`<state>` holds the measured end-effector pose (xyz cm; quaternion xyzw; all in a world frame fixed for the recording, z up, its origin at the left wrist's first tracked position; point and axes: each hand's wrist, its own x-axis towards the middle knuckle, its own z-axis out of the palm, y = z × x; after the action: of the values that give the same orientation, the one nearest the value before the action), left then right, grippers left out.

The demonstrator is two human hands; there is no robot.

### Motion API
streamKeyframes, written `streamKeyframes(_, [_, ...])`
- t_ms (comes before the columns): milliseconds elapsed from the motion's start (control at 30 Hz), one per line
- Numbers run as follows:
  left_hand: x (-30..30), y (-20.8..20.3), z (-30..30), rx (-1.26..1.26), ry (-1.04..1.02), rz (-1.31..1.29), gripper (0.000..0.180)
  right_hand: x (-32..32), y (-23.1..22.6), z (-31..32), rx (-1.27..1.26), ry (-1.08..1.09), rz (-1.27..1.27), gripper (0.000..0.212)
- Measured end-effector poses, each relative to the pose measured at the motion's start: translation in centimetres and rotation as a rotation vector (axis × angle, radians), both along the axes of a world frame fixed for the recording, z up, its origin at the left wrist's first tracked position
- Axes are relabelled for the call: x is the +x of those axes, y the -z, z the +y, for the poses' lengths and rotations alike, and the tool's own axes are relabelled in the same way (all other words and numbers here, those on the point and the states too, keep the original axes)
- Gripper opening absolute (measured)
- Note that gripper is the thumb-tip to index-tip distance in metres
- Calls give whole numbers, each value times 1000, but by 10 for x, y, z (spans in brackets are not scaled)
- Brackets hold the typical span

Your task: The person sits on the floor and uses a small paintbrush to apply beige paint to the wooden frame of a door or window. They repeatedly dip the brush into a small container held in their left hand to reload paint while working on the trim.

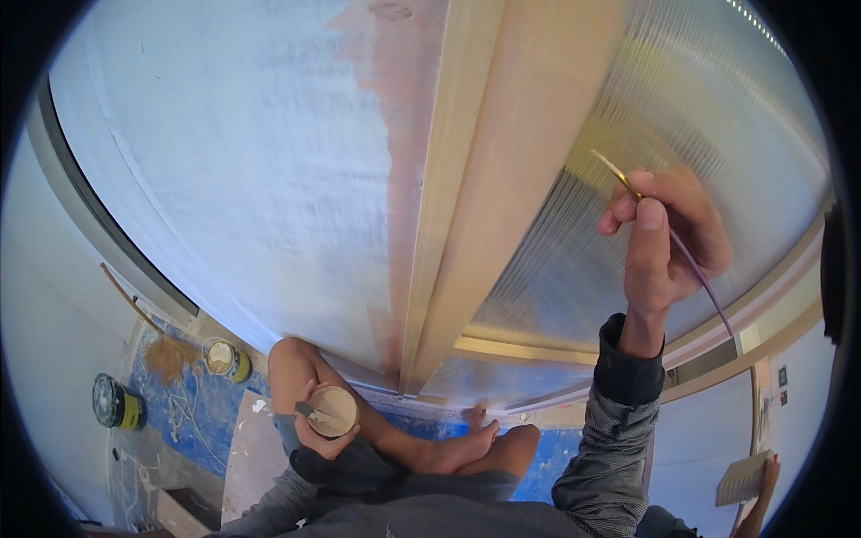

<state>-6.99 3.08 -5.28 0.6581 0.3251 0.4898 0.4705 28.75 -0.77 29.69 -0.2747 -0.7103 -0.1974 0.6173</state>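
Observation:
My right hand [668, 238] is raised in front of a ribbed translucent panel [547, 260], pinching a thin paintbrush [686, 251]. The brush has a purple handle and a gold ferrule. Its pale tip points up and left toward the light wooden frame post [502, 170]; it seems apart from the post. Low at left, by my bent knee, my left hand [323, 439] is wrapped round a small round tub of beige paint [334, 412]. A dark flat piece [306, 409] lies at the tub's rim beside the thumb; what it is I cannot make out.
A large white-smeared panel [242, 170] with a pinkish edge fills the left. A straw broom [169, 357], a pale-filled bucket [221, 359] and a dark bucket [117, 401] stand on blue floor sheeting. At lower right another person's hand [769, 473] holds a wide flat blade [741, 482].

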Motion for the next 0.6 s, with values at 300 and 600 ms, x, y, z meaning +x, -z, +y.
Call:
streamKeyframes(300, [-12, 26, 1, -45, -90, 26, 88, -2, -4, 4, -41, 101, -60, 15])
streamKeyframes(600, [-12, 27, 1, -94, -70, 6, 88, -1, -6, 4, -61, 134, -91, 14])
